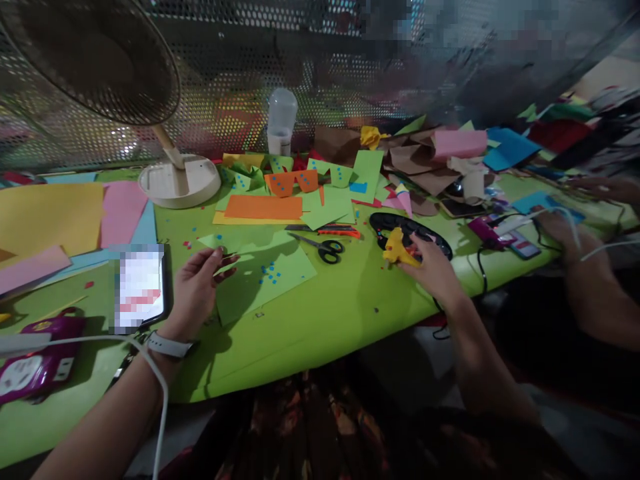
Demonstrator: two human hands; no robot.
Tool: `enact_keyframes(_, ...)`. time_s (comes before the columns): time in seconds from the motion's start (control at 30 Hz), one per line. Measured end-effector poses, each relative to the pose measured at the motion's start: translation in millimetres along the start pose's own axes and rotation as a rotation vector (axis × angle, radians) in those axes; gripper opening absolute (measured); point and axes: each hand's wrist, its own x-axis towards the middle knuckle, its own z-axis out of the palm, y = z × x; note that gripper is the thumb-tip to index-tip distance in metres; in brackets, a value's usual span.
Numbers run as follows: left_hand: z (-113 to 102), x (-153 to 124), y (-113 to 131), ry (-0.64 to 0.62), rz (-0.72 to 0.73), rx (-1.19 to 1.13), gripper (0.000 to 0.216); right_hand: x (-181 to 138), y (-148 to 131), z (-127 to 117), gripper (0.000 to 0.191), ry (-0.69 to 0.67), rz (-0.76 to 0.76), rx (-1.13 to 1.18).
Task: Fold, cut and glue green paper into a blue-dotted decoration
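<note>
My left hand (201,283) is closed in a pinch on a thin green paper strip (260,248), whose outline blends with the green sheet behind it. Below the strip lies a green paper sheet (267,283) with small blue paper squares (271,272) scattered on it. My right hand (436,270) grips a yellow glue gun (396,247), its fingers wrapped round the handle and partly hidden. The glue gun is over the near left part of a black oval tray (425,227). Between my hands rest black-handled scissors (327,251) and an orange box cutter (340,231).
Orange paper glasses (290,183) and green cut paper stand toward the back. A fan (177,183), a phone (143,287) and a purple power strip (47,353) are on the left. White cable (163,387) crosses my left forearm. A co-worker's arm (585,267) reaches in at right.
</note>
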Motion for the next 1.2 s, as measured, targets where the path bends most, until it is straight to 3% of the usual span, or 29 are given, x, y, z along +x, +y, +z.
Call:
enact_keyframes(0.1,-2.5,3.0,-1.2,0.016,0.027,-0.034,0.023,-2.5,-32.2,-2.7,0.042,0.1,-0.119,-0.074)
enact_keyframes(0.17,-3.0,4.0,-1.2,0.019,0.034,-0.067,0.026,-3.0,-70.0,5.8,0.029,0.1,-0.232,0.062)
enact_keyframes(0.3,-1.6,3.6,-0.6,0.039,-0.023,-0.068,0.024,4.9,-156.6,43.1,0.018,-0.289,-0.467,0.337)
enact_keyframes(0.37,-1.4,3.6,-0.9,0.058,-0.042,-0.059,0.02,13.5,-190.1,62.1,0.016,-0.375,-0.564,0.351)
enact_keyframes(0.47,-2.8,4.6,-2.6,0.057,-0.041,-0.09,0.019,28.7,-219.0,82.7,0.013,-0.455,-0.644,0.35)
enact_keyframes(0.6,-4.0,5.2,-4.2,0.027,-0.056,-0.103,0.023,42.7,-229.2,97.9,0.011,-0.522,-0.708,0.285)
enact_keyframes(0.9,0.4,3.7,-2.8,0.026,-0.08,-0.066,0.024,43.9,-227.1,107.3,0.004,-0.507,-0.734,0.339)
enact_keyframes(1.2,0.4,3.6,-3.3,0.042,-0.069,-0.037,0.021,42.9,-226.2,102.1,0.006,-0.521,-0.621,0.415)
